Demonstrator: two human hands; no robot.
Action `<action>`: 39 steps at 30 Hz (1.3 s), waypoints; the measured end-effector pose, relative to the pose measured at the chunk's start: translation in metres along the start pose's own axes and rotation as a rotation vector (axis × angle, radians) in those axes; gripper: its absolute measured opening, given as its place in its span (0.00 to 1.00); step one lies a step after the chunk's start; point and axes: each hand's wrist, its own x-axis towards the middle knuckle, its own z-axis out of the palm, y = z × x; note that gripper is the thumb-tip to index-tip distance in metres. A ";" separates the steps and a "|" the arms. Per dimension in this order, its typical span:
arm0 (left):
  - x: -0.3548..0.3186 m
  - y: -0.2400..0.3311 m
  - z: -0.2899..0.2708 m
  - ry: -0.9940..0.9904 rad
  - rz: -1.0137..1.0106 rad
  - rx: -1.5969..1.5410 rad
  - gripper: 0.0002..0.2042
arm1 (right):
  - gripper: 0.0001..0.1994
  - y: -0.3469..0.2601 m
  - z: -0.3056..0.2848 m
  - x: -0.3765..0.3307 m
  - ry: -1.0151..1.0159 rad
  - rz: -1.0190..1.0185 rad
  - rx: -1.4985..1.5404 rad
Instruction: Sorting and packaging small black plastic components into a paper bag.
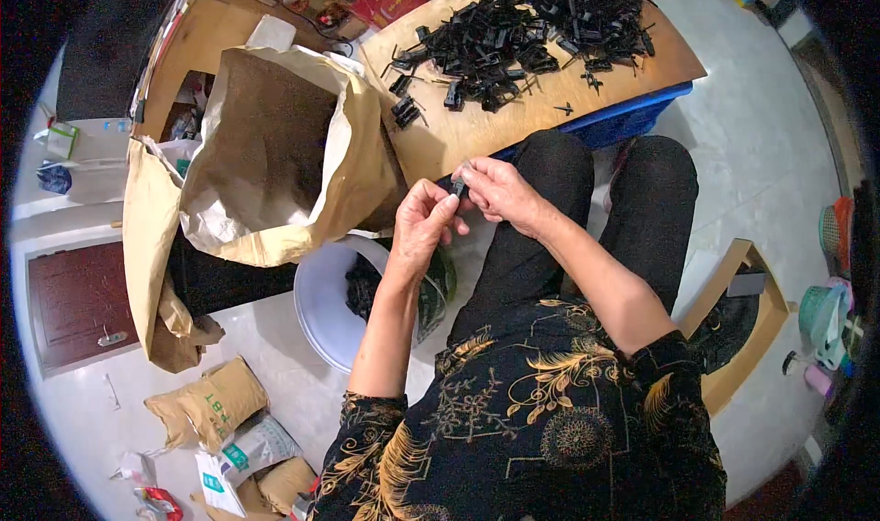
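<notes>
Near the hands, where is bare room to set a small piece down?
The wooden board has a bare near strip between the paper sack and knees, short of the black parts. Those parts crowd the far side. Floor right of the knees is open too.

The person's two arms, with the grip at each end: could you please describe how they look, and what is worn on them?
The left grip and right grip are bare hands without gloves. Both forearms are uncovered, with no watch visible at either wrist. The left sleeve and right sleeve are short and black, with golden-yellow feather-like patterns.
</notes>
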 end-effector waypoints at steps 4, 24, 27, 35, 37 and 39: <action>-0.003 0.000 0.005 0.031 0.014 -0.032 0.08 | 0.12 -0.004 0.001 -0.004 -0.023 -0.041 -0.063; 0.007 -0.003 0.013 0.194 0.110 0.145 0.13 | 0.16 0.015 0.011 0.002 0.080 -0.182 -0.306; 0.011 -0.007 0.011 0.200 0.086 0.160 0.13 | 0.16 0.018 0.011 0.005 0.103 -0.147 -0.295; 0.018 -0.007 0.011 0.225 0.077 0.136 0.12 | 0.17 0.024 0.009 0.013 0.174 -0.189 -0.391; 0.019 -0.009 0.013 0.263 0.168 0.278 0.13 | 0.16 0.026 0.008 0.016 0.181 -0.225 -0.417; 0.021 -0.013 0.013 0.300 0.259 0.422 0.13 | 0.16 0.026 0.008 0.019 0.184 -0.206 -0.433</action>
